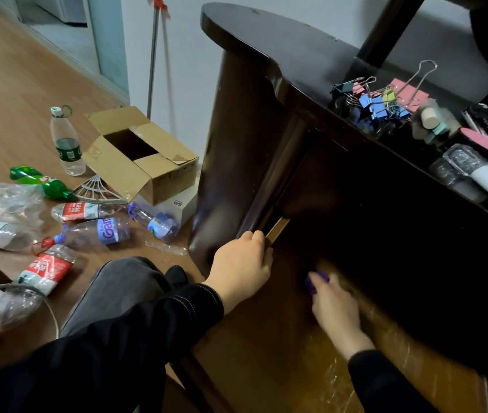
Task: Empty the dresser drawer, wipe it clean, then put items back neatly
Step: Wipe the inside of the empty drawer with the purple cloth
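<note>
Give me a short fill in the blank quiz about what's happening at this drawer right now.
1. The right hand presses a ____ cloth inside the drawer while the left hand grips the drawer's side.
2. Colourful ____ clips lie on the dresser top.
3. Plastic bottles lie scattered on the ____ beside the cardboard box.
Missing words: purple, binder, floor.

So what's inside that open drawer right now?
The right hand, blurred, rests on a purple cloth on the drawer's bare wooden bottom. No other items show. The back lies in dark shadow under the dresser top, so that part is unseen.
</note>
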`<state>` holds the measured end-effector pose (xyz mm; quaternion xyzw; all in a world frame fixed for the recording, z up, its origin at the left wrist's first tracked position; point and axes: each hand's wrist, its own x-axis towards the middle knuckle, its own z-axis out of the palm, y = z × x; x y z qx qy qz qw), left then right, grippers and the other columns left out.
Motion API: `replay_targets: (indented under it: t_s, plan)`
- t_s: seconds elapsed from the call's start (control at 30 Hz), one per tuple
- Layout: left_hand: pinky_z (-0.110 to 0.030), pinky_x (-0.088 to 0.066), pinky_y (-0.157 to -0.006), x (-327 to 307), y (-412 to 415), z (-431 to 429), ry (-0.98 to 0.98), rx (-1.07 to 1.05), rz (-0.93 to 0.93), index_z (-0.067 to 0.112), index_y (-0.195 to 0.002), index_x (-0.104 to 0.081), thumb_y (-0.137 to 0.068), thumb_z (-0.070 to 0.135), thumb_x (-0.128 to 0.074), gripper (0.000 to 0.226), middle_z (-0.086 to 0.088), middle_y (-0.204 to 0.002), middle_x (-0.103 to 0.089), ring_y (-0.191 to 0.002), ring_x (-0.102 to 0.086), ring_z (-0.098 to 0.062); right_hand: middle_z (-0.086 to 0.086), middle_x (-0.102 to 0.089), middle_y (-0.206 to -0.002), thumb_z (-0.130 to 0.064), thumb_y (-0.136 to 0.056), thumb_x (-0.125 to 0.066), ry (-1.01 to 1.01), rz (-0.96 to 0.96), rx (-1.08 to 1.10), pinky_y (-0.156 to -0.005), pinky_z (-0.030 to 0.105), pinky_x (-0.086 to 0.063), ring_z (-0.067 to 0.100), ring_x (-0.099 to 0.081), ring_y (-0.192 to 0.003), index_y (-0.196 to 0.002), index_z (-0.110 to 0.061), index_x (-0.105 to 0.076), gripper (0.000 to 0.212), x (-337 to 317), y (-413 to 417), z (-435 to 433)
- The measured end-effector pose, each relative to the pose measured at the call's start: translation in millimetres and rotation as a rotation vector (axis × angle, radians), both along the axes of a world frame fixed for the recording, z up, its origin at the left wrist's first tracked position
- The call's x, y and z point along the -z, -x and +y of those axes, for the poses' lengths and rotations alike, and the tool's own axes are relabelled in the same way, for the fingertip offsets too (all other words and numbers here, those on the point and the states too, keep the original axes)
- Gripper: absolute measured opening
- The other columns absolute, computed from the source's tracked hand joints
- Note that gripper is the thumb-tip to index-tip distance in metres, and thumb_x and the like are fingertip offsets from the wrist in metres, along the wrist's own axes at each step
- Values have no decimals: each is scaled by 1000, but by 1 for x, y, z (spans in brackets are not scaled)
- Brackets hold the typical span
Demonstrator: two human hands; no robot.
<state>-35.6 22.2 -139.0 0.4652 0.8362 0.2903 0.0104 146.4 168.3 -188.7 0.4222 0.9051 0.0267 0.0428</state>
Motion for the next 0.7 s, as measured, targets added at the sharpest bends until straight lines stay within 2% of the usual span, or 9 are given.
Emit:
replay_targets:
  t_s: [0.1,0.23,0.3,0.33,0.4,0.43,0.53,0.63,0.7]
  plan:
    - [-32,-32,-58,0,1,3,2,7,29,20,-94,-39,-100,40,-42,21,-1,-94,-57,-75,-60,-27,1,-46,-134,-25,-101,-55,32,-49,-93,-60,14,-45,11,-65,-75,-151,-30,-41,53,9,-26,-21]
    - [-33,-38,-60,-3,1,4,24,17,10,16,-99,-45,-100,40,-42,23,-2,-96,-57,-79,-61,-29,2,-48,-136,-23,-101,-54,13,-55,-104,-67,20,-50,16,-67,-85,-151,-32,-41,52,0,-19,1]
    - [-33,-41,-61,-4,1,3,34,13,9,17,-101,-46,-100,41,-42,24,-2,-97,-58,-81,-62,-28,3,-58,-129,-21,-101,-54,50,-18,31,-72,27,-49,20,-67,-94,-146,-32,-46,47,0,-4,25]
    - [-33,-42,-62,-5,2,3,39,12,9,17,-101,-47,-100,41,-42,24,-2,-97,-58,-81,-62,-27,4,-63,-117,-21,-103,-52,101,31,157,-69,27,-47,21,-66,-92,-140,-31,-49,39,1,7,38]
    - [-35,-46,-64,-8,1,3,49,18,-5,17,-103,-47,-101,41,-42,25,-2,-98,-58,-82,-62,-27,3,-59,-90,-25,-105,-47,225,125,414,-58,26,-41,19,-58,-74,-121,-21,-54,18,4,24,56]
    - [-37,-49,-67,-9,1,2,54,23,-15,17,-104,-48,-101,41,-42,25,-2,-99,-59,-82,-62,-27,4,-56,-86,-25,-105,-47,227,119,464,-56,27,-39,20,-55,-72,-122,-17,-55,20,7,29,62]
    - [-38,-52,-71,-11,2,0,65,19,-24,17,-106,-49,-101,41,-41,26,-2,-100,-59,-84,-62,-26,8,-64,-108,-21,-103,-49,119,20,334,-62,31,-47,22,-62,-86,-143,-27,-47,41,1,22,51]
    - [-37,-52,-69,-8,1,0,58,20,-16,17,-104,-49,-102,41,-40,26,-1,-99,-58,-82,-61,-25,6,-56,-135,-19,-99,-55,62,51,103,-84,36,-53,25,-64,-107,-151,-31,-41,55,1,-3,15]
    - [-37,-51,-67,-6,1,2,53,21,1,17,-102,-47,-102,40,-40,24,-1,-97,-57,-80,-61,-25,8,-49,-141,-17,-98,-55,89,43,-17,-81,31,-53,23,-65,-101,-149,-30,-44,54,9,-21,-16]
